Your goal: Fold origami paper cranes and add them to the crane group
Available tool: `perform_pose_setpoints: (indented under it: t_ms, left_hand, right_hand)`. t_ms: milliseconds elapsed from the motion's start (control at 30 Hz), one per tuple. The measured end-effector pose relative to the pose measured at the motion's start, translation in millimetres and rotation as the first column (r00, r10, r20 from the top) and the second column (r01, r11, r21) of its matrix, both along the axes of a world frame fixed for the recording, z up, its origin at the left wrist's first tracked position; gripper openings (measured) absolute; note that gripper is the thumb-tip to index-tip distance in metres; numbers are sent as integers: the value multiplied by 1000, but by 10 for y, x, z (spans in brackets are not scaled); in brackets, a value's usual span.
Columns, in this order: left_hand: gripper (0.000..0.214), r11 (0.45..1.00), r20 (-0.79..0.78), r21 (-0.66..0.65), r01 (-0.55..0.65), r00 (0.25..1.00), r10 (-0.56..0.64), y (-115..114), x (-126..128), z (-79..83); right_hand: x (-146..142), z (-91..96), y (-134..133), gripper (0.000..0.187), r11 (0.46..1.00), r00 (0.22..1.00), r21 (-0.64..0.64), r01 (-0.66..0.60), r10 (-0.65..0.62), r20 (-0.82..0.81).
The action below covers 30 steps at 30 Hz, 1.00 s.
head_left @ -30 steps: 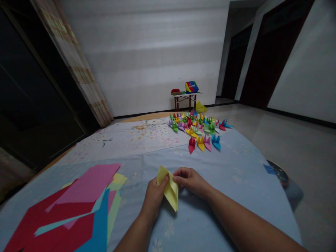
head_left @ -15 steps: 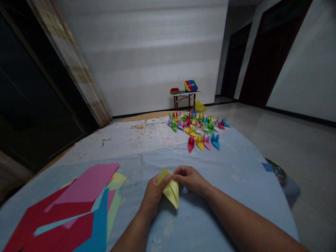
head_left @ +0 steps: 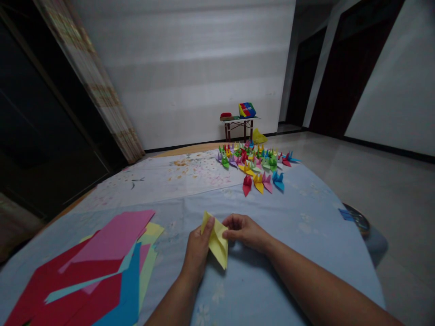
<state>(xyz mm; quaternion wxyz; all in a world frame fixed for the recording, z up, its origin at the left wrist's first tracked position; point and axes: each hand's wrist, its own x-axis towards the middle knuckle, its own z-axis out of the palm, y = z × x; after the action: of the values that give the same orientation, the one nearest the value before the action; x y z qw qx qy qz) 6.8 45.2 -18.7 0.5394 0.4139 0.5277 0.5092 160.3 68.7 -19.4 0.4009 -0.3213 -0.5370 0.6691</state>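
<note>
A piece of folded yellow origami paper [head_left: 218, 241] is held just above the tablecloth, its point angled down toward me. My left hand [head_left: 200, 242] grips its left side, thumb lying on the front and fingers hidden behind. At the right edge, my right hand [head_left: 244, 230] pinches the paper between thumb and curled fingers. Creases and a partly raised flap show on the paper's face. Beyond my hands stand several finished paper cranes, among them a red crane [head_left: 247, 185] and a blue crane [head_left: 278, 181].
To the left lies a loose stack of coloured paper, with a pink sheet [head_left: 112, 237] on top. A dense group of paper cranes [head_left: 251, 158] covers the table's far right. Behind it, a small stand [head_left: 239, 121] carries a colourful box [head_left: 247, 110]. A stool [head_left: 360, 222] stands at right.
The yellow paper has shifted slightly left and turned, showing more of its upper part. My left thumb has moved up and left, and the right fingers sit lower along the paper's edge.
</note>
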Motion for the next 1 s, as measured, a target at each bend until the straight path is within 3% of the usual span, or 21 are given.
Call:
perform_pose_setpoints:
  t_ms: [533, 1000]
  left_hand:
    - [43, 999, 67, 1, 43, 997, -43, -34, 28, 39]
    - [47, 1000, -18, -17, 13, 1000, -13, -28, 27, 33]
  right_hand:
    - [22, 31, 5, 42, 999, 999, -44, 31, -31, 9]
    - [21, -57, 34, 37, 997, 991, 69, 44, -52, 123]
